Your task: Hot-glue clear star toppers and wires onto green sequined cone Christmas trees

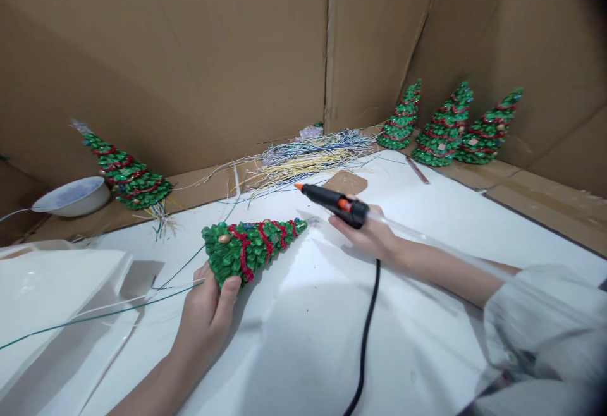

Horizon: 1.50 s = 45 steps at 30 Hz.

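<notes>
My left hand [208, 305] is closed around the base of a small green Christmas tree figurine [256, 245] with red garlands and gold and blue baubles. The tree lies tilted on its side, its tip toward the right. Green and white wires run leftward near its base. In my right hand [367, 229] is a black glue gun [334, 204] with an orange nozzle, which points left above the tree's tip without touching it. A clear glue stick [403, 226] sticks out of its back. Its black cord [367, 340] hangs down over the white table.
A bundle of thin wires [308, 160] lies at the back. Three tree figurines [443, 128] stand at the back right; another tree [133, 176] leans beside a white bowl [73, 198] on the left. Cardboard walls [190, 55] surround the table [294, 353]. White plastic [52, 315] sits front left.
</notes>
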Each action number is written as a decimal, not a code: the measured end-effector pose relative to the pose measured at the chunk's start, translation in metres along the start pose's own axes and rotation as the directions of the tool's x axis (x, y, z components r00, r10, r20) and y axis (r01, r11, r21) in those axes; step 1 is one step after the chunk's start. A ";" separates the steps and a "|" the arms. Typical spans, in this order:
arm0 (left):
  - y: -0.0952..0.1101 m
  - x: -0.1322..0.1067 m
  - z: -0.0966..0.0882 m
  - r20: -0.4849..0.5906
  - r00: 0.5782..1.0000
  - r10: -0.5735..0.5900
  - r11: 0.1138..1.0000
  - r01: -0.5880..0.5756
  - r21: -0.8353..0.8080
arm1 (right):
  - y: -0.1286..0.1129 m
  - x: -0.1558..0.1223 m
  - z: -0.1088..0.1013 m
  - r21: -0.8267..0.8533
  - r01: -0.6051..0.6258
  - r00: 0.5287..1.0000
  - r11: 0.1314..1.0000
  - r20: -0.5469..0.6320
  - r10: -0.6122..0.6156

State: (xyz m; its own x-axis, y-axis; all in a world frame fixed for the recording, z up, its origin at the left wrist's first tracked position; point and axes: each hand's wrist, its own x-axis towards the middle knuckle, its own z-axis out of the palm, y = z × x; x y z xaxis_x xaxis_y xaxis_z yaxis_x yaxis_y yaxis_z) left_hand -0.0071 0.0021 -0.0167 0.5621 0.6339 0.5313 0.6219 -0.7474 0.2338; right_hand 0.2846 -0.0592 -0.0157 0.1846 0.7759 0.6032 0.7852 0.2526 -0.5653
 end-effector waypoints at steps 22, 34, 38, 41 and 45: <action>-0.008 -0.012 0.006 0.036 0.999 0.027 1.000 -0.027 -0.013 | 0.015 -0.020 -0.029 -0.306 0.666 0.738 0.681 0.406 -0.539; -0.001 -0.007 0.001 0.024 0.992 0.121 0.992 -0.120 -0.027 | 0.015 -0.019 -0.028 -0.318 0.647 0.749 0.693 0.435 -0.500; -0.002 -0.011 0.001 0.059 0.994 0.097 0.995 -0.095 -0.032 | 0.015 -0.019 -0.027 -0.311 0.651 0.749 0.693 0.409 -0.520; -0.003 -0.014 0.002 0.096 0.992 0.079 0.997 -0.077 -0.029 | 0.015 -0.019 -0.027 -0.310 0.650 0.750 0.694 0.407 -0.521; -0.001 -0.016 0.003 0.098 0.992 0.081 0.996 -0.078 -0.030 | 0.015 -0.018 -0.027 -0.310 0.648 0.750 0.696 0.415 -0.514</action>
State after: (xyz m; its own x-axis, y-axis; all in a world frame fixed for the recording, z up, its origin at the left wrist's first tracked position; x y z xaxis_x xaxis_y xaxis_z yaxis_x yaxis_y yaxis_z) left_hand -0.0150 -0.0067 -0.0277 0.6612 0.5879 0.4660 0.5596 -0.8003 0.2156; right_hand 0.3089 -0.0853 -0.0201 -0.5108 0.6924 0.5096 0.8490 0.4995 0.1722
